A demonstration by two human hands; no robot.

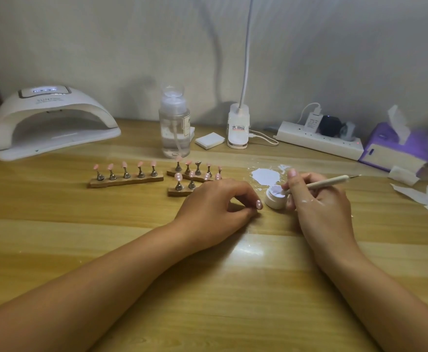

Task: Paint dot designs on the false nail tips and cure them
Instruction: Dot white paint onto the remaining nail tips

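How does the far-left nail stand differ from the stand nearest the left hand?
The far-left stand shows five pink tips that look plain; the nearest stand carries tips with white dots. The far-left stand is fully visible; the left hand hides part of the nearest stand. Both have wooden bases and metal pegs.

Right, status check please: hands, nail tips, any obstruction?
Left hand pinches a dotted nail tip. Right hand grips dotting tool, tip in the paint pot. No obstruction seen.
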